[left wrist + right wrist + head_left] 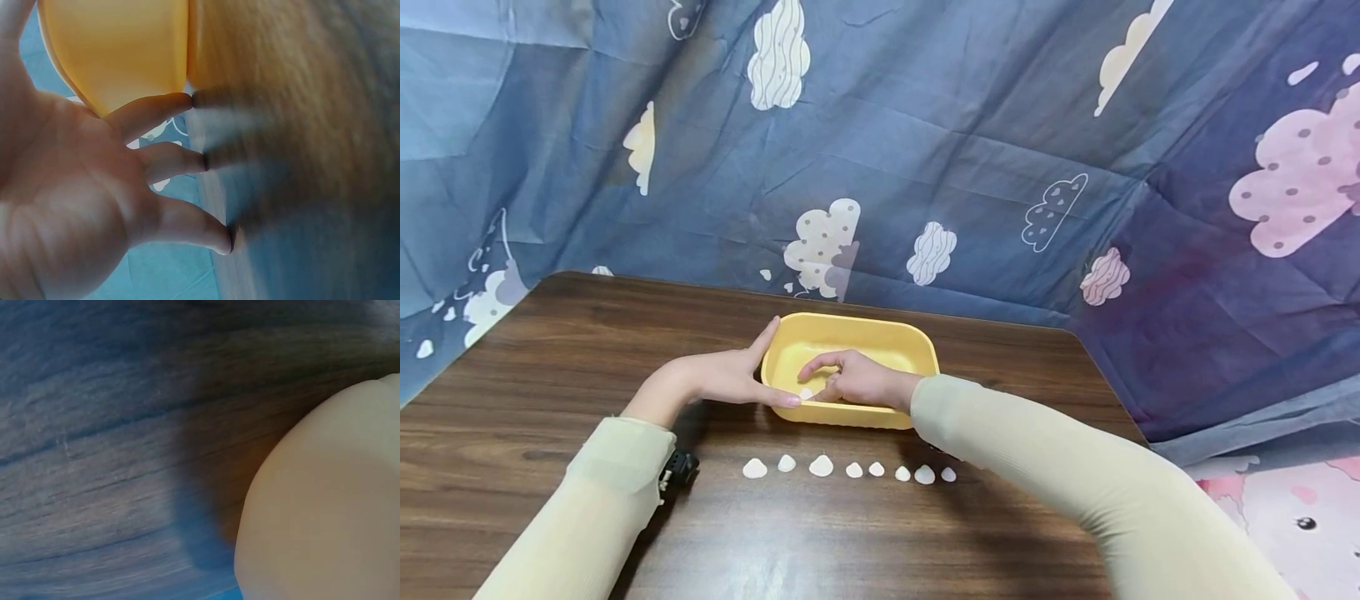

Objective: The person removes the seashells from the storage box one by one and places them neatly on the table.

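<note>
A yellow rectangular tub (pixel 857 327) stands on the table. My left hand (pixel 727 375) rests at its left end, thumb along the front rim and a finger up by the back left corner. In the left wrist view, the other fingers (pixel 172 159) are spread fairly straight, their tips down on the wood beside the tub (pixel 125 50). My right hand (pixel 861 379) reaches into the tub, thumb and forefinger apart near a small white shell (pixel 806 393) on its floor. The right wrist view shows none of the right fingers, only a pale rounded surface and table.
In front of the tub, several white shells (pixel 822 465) lie in a row on the dark wooden table (pixel 715 533). A small black device (pixel 681 468) sits at the left wrist. Blue cloth with clouds (pixel 880 167) hangs behind the table and on the right.
</note>
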Tool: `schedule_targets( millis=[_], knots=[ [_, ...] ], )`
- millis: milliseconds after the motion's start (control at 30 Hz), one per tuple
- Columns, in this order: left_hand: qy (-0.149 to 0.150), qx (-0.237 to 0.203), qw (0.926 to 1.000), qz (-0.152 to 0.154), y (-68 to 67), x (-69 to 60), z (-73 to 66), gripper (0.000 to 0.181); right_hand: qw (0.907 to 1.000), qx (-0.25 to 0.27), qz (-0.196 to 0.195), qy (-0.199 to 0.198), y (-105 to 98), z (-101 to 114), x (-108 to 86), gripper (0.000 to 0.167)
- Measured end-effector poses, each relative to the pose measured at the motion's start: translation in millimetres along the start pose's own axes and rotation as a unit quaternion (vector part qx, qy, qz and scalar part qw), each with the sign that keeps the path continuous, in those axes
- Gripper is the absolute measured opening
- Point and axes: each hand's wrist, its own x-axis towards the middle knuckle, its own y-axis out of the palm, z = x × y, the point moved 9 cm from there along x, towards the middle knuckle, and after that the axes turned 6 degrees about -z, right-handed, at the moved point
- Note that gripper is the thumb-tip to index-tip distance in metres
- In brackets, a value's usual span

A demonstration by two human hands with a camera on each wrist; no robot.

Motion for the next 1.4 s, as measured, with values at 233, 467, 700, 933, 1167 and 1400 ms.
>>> schedule_targets(
  millis=[233, 467, 700, 933, 1167, 1400],
  knots=[
    [0.000, 0.002, 1.0000, -0.002, -2.4, -0.8, -1.1, 0.143, 0.9997, -0.024, -0.003, 0.004, 1.0, 0.5, 3.3, 0.036],
    [0.001, 0.013, 0.9999, -0.002, -4.7, -0.8, -2.8, 0.144, 0.9994, -0.033, -0.009, -0.005, -0.2, 3.8, 4.1, 0.028],
    [0.001, 0.012, 0.9999, -0.001, -5.4, -0.6, -3.3, 0.143, 0.9993, -0.030, -0.014, -0.014, -0.3, 7.0, 3.3, 0.019],
    [-0.004, 0.009, 1.0000, 0.000, -4.3, -1.3, -1.6, 0.143, 0.9980, -0.048, -0.019, -0.035, 1.7, 11.3, 3.3, 0.011],
    [-0.004, -0.001, 1.0000, 0.002, -0.4, -0.5, -0.2, 0.142, 0.9869, -0.113, -0.002, -0.116, 5.3, 24.3, -2.1, 0.010],
    [-0.004, -0.004, 1.0000, 0.006, 1.0, -0.9, 0.2, 0.143, 0.9945, -0.065, 0.003, -0.082, -19.5, 32.6, -16.7, 0.018]
  ],
)
